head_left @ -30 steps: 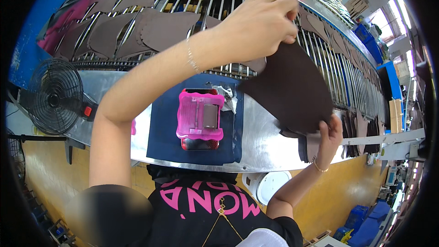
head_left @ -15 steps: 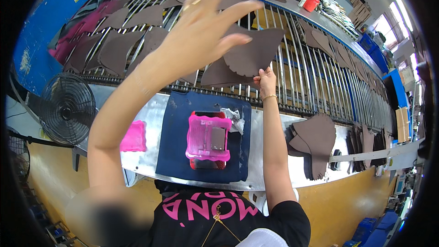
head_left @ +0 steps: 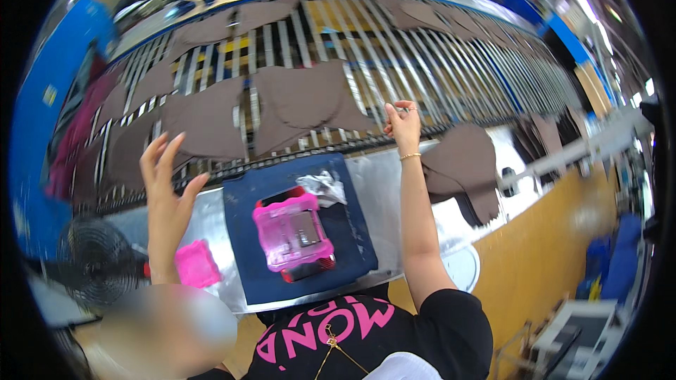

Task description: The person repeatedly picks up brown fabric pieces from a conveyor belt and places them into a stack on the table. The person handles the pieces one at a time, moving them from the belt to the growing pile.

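1. The scene was evenly and brightly lit; daylight flared white at the upper right rim.
2. The metal table (head_left: 380, 190) in front of me gave off a soft grey glare.
3. Shadows were faint and short.
4. My left hand (head_left: 163, 183) was slightly smeared by motion; my right hand (head_left: 401, 123) was sharper.
5. Straight slats of the rack (head_left: 436, 49) bowed strongly toward the black circular rim.
6. A soft, blurred patch covered the lower left.

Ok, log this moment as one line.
left hand: open, raised, empty | right hand: at brown piece edge on slatted conveyor | pink jig: on blue mat
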{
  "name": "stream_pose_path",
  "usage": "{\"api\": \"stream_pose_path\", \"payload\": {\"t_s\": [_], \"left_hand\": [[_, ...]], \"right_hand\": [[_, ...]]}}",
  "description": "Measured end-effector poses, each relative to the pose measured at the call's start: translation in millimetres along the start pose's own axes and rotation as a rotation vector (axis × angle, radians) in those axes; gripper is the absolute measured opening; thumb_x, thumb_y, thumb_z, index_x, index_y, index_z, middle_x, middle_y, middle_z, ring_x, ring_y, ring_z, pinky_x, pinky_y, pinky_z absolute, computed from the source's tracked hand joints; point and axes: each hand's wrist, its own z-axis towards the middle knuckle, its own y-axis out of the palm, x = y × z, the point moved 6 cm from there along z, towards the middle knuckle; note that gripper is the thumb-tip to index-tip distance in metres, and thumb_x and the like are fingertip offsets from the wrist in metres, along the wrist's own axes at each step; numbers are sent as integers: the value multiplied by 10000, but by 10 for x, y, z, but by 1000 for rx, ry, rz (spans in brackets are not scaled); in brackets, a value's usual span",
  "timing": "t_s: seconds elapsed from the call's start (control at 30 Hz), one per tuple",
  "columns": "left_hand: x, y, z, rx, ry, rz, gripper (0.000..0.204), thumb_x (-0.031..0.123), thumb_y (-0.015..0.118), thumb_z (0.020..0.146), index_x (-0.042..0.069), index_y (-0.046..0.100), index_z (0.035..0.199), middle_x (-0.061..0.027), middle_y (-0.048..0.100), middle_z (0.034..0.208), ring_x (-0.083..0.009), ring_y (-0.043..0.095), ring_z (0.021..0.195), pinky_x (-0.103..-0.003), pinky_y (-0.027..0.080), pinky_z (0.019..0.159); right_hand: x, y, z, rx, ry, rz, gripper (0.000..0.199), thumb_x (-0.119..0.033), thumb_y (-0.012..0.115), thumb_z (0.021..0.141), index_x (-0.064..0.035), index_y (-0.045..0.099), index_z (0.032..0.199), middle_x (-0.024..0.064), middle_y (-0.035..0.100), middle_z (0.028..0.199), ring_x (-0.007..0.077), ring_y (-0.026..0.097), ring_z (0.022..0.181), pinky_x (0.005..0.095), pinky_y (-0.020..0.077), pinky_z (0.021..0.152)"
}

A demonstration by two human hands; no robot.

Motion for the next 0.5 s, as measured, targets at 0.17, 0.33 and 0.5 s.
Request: {"api": "stream_pose_path", "payload": {"t_s": [0.17, 0.33, 0.5], "left_hand": [[-107, 263, -116, -58, -35, -107, 571, 197, 692, 810, 117, 464, 1328, -111, 371, 1354, -280, 386, 1261, -396, 333, 1033], [-78, 490, -155, -122, -36, -145, 603, 268, 702, 814, 130, 448, 1342, -98, 373, 1356, -273, 389, 1259, -421, 354, 1008], [95, 516, -178, -140, -31, -201, 594, 273, 697, 821, 125, 446, 1339, -95, 373, 1354, -270, 388, 1255, -421, 347, 1016]], "right_hand": [[334, -2217, -478, 597, -359, -894, 291, -261, 712, 776, -67, 631, 979, 106, 655, 942, 279, 606, 958, 414, 479, 806], [543, -2968, -932, 621, 341, -1120, 547, -437, 741, 728, -105, 628, 1148, 152, 491, 1269, 337, 502, 1150, 461, 460, 900], [562, -3033, -839, 563, 347, -1047, 596, -362, 822, 652, 19, 620, 1063, 211, 615, 1085, 333, 598, 1014, 388, 472, 881]]}}
